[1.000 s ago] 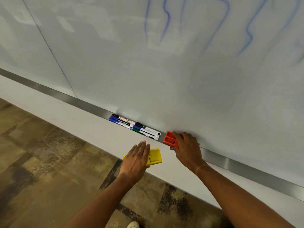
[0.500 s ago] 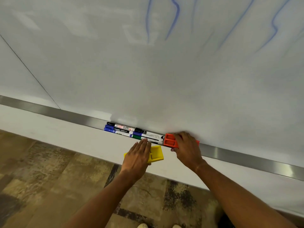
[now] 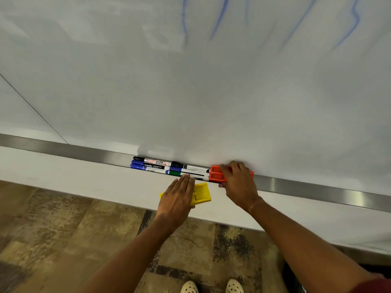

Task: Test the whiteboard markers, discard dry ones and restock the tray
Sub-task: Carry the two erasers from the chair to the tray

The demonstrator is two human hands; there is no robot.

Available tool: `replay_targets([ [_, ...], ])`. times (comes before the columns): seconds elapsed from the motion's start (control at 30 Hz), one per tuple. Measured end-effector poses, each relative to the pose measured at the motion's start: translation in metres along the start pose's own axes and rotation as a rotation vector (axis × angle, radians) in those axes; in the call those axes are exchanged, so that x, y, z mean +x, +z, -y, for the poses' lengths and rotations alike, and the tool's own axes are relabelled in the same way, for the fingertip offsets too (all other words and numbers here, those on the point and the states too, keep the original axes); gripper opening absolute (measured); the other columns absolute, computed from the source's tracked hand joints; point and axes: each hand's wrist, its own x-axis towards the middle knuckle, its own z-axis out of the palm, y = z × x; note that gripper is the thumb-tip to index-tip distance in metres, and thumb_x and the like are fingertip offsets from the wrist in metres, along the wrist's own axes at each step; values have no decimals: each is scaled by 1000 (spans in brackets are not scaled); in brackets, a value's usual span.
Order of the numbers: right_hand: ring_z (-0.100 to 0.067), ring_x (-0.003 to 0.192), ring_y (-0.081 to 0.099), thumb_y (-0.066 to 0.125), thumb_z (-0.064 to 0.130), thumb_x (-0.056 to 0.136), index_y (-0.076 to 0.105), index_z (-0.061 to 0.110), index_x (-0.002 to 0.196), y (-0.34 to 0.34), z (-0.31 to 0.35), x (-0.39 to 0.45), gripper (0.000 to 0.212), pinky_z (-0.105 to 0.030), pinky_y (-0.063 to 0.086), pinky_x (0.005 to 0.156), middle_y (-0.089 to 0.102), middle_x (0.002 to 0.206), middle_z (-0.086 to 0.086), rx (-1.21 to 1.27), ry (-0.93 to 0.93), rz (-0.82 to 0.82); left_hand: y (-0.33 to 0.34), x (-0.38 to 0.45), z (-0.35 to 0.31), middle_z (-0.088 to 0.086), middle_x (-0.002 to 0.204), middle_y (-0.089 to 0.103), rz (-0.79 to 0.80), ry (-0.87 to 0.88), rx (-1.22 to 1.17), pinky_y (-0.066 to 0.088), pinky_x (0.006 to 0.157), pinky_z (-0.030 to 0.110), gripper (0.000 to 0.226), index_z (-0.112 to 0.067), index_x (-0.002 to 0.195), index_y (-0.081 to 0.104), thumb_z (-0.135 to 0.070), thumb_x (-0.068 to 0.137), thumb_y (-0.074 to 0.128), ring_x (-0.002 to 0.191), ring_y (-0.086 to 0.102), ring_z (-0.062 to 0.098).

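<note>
Gripping the orange holder on the tray, the right hand abutted the markers; the left hand, fingers extended, covered a yellow holder.

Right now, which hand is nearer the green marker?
Left. The left hand has its fingertips at the green marker, just below it. The right hand is off to the marker's right, resting on the orange holder.
</note>
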Motion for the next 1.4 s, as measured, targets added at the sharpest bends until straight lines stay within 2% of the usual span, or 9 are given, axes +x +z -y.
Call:
replay_targets([
  [0.1, -33, 98, 56, 83, 33, 68, 62, 11, 118, 0, 2, 0, 59, -43, 52, 80, 60, 106, -15, -23, 7, 7, -3, 0, -1, 17, 149, 34, 1, -3, -3, 14, 111, 36, 93, -4, 145, 28, -39, 74, 77, 138, 32, 30],
  [0.3, -32, 112, 50, 74, 33, 79, 52, 13, 132, -4, 2, -4, 60, -43, 47, 91, 53, 120, -15, 50, 23, 43, -7, 1, -9, 14, 155, 20, 2, 21, 0, 4, 113, 33, 91, -6, 149, 14, -40, 83, 67, 143, 18, 27],
  [0.43, -28, 114, 48, 65, 29, 78, 47, 12, 135, -15, 7, -18, 62, -42, 45, 98, 52, 125, -11, 210, 4, -35, -11, 1, -17, 15, 150, 32, -15, 35, 13, 12, 112, 34, 96, -4, 147, 23, -39, 75, 76, 139, 30, 27],
  [0.57, -20, 123, 44, 65, 39, 76, 44, 15, 138, -35, 13, -36, 71, -31, 35, 104, 49, 134, -4, 364, -168, -62, -16, 7, -30, 12, 147, 39, -56, 50, -30, 24, 111, 33, 108, -6, 149, 13, -41, 71, 79, 135, 37, 25],
  [0.73, -15, 111, 51, 67, 49, 77, 50, 18, 127, -44, 10, -52, 62, -25, 40, 97, 56, 123, 1, 387, -264, -37, -30, 20, -53, 8, 116, 65, -161, 103, -85, 50, 88, 29, 128, -3, 147, 20, -50, 50, 87, 105, 63, 23],
  [0.9, -17, 98, 53, 68, 45, 76, 55, 17, 111, -46, -6, -58, 46, -32, 46, 87, 60, 107, 1, 384, -276, -11, -40, 26, -77, 3, 105, 68, -134, 159, -108, 53, 76, 27, 138, -6, 148, 14, -47, 41, 91, 93, 66, 19],
  [1.0, -18, 100, 53, 66, 48, 76, 57, 16, 112, -47, -20, -61, 49, -33, 45, 88, 61, 108, 0, 358, -261, -7, -42, 32, -93, 5, 111, 67, -85, 162, -98, 54, 75, 27, 142, -8, 149, 7, -44, 41, 92, 98, 66, 20],
  [1.13, -19, 107, 53, 63, 49, 78, 54, 15, 124, -46, -37, -67, 58, -33, 43, 94, 59, 118, -1, 317, -242, 2, -41, 40, -111, 10, 133, 55, -61, 208, -91, 49, 89, 32, 134, -16, 147, -16, -35, 61, 85, 121, 54, 24],
  [1.4, -20, 108, 51, 61, 43, 79, 50, 11, 130, -49, -57, -74, 61, -33, 43, 96, 57, 124, -4, 271, -210, -33, -35, 55, -131, 10, 145, 42, -71, 216, -133, 41, 100, 32, 123, -18, 145, -14, -36, 68, 80, 133, 40, 23],
])
